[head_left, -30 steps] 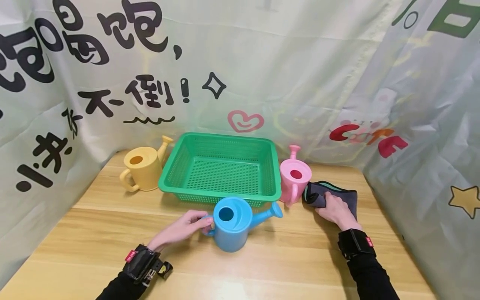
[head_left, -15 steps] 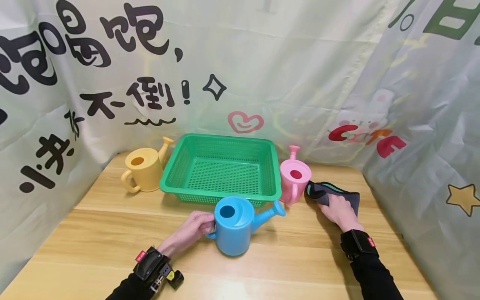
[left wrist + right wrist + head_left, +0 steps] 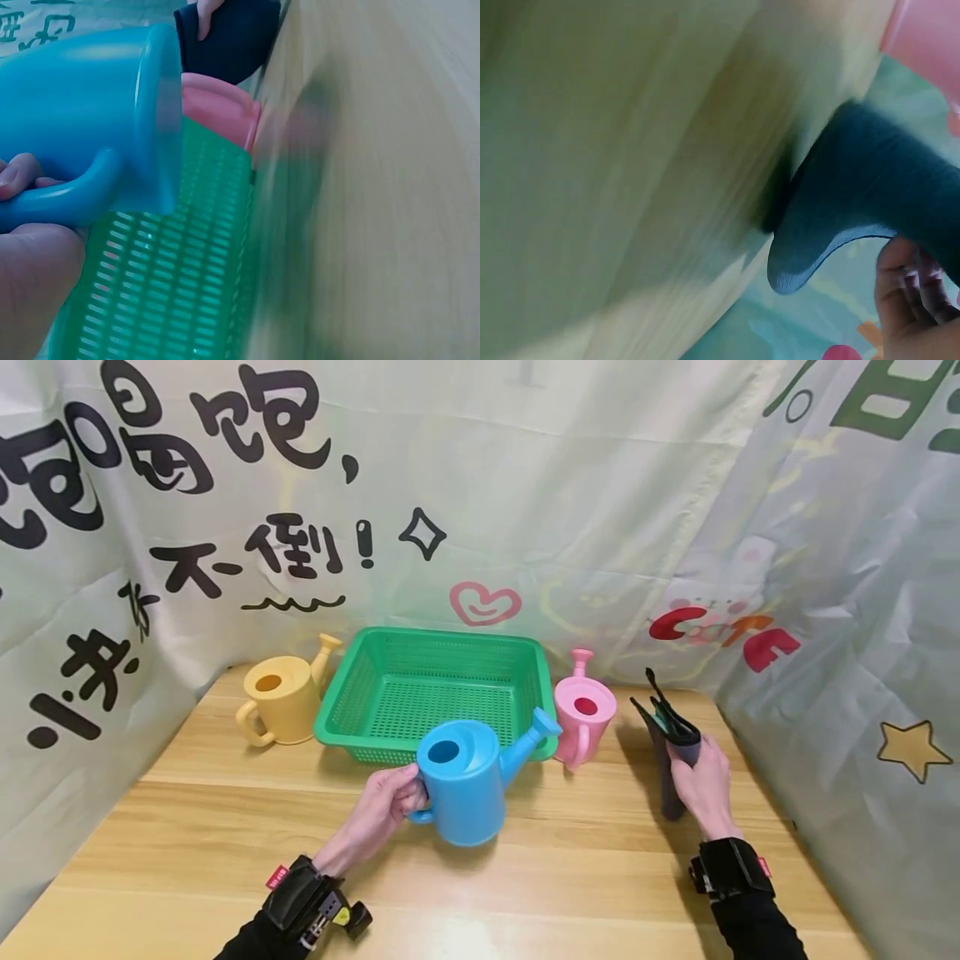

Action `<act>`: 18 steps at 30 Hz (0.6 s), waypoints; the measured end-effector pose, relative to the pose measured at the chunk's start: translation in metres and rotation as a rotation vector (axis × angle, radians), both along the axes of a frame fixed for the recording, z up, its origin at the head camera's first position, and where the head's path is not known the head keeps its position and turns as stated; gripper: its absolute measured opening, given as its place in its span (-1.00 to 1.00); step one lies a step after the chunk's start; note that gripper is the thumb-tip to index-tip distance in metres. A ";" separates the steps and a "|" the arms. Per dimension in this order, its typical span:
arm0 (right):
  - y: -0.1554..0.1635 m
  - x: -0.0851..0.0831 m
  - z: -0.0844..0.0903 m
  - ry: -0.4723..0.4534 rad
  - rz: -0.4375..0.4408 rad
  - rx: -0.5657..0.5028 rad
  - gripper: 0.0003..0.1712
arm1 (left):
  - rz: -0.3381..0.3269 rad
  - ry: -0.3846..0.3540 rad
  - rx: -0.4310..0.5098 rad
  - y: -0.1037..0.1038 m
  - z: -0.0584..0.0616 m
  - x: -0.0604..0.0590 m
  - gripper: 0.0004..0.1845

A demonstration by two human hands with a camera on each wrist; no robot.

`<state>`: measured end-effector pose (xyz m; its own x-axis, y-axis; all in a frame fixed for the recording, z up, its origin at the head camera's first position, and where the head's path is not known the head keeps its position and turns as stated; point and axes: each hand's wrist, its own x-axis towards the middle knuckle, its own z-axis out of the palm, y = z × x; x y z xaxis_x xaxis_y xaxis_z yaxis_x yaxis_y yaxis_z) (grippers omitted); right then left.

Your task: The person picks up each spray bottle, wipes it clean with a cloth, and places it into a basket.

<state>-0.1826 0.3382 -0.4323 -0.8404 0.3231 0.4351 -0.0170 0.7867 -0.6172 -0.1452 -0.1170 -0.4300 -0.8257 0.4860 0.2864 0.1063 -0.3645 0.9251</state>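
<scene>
My left hand [image 3: 384, 808] grips the handle of a blue watering can [image 3: 468, 797], raised over the table in front of the green basket. Its spout points right and overlaps the basket's near right corner in the head view. In the left wrist view, fingers curl round the handle of this can [image 3: 82, 97]. On the right, my right hand [image 3: 705, 783] pinches a folded dark grey cloth [image 3: 670, 787] with black edging and a green inner side. The cloth stands upright from the hand, its folds parted at the top; the right wrist view shows its lower end close over the wood.
A green mesh basket [image 3: 442, 647] stands at the back of the table. To its left is a yellow watering can [image 3: 288, 706], and at its right side a pink watering can [image 3: 581, 722]. A printed curtain [image 3: 570, 527] hangs behind and along both sides.
My left hand has lifted the blue watering can off the table, spout tilting up. My right hand has picked up the cloth, which lay flat before and now hangs folded in the grip.
</scene>
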 end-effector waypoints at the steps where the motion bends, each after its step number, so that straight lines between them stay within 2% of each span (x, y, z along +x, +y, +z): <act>1: -0.001 0.001 0.000 0.022 -0.009 -0.027 -0.65 | 0.005 0.004 0.004 0.000 0.001 0.001 -0.51; 4: -0.004 0.003 0.001 0.061 -0.057 -0.111 -0.60 | 0.023 0.000 0.015 0.001 0.005 0.001 -0.51; 11: -0.012 0.008 0.006 0.027 -0.199 -0.433 -0.33 | 0.049 -0.024 0.019 0.005 0.015 0.001 -0.54; 14: -0.017 0.009 0.008 0.074 -0.212 -0.569 -0.40 | 0.069 -0.022 0.015 0.007 0.019 0.002 -0.57; 18: -0.029 0.012 0.014 0.252 -0.126 -0.762 -0.64 | 0.110 -0.013 0.025 0.009 0.025 0.002 -0.59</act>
<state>-0.1703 0.3095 -0.4188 -0.6844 0.6924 0.2286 -0.1660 0.1573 -0.9735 -0.1431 -0.1083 -0.4053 -0.8774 0.3852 0.2859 0.1348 -0.3739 0.9176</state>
